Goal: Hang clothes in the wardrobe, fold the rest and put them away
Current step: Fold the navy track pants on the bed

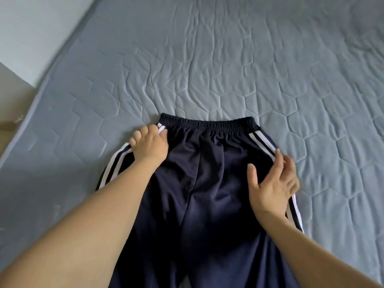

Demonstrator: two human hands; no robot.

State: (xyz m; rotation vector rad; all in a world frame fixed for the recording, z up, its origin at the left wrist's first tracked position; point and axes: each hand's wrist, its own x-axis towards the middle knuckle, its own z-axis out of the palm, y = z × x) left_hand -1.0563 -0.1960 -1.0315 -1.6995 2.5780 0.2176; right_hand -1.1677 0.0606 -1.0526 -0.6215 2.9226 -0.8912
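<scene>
Trousers [207, 183], navy with white side stripes, spread flat on quilted mattress [228, 69], waistband toward twelve o'clock. Left hand [150, 145] at nine o'clock, fingers curled, pinching striped side seam; right hand [272, 183] at three o'clock, fingers spread, resting on opposite stripe. Probably light, limp, slippery; best gripped at waistband corners.

dark navy track pants [207, 183] of thin, smooth knit cloth with a faint sheen, lying in soft folds. their elastic waistband [207, 123] is darker and matt, gathered into fine ribbed puckers. flat white stripes [262, 144] of smooth cloth tape run down each side seam. under them, a grey-blue quilted mattress cover [228, 59], matt soft cloth stitched in a hexagon pattern, puffy between the seams and creased with many fine wrinkles. at the far left, a pale painted wall [31, 28], smooth and matt, and a strip of beige floor [10, 96], smooth-looking.
</scene>
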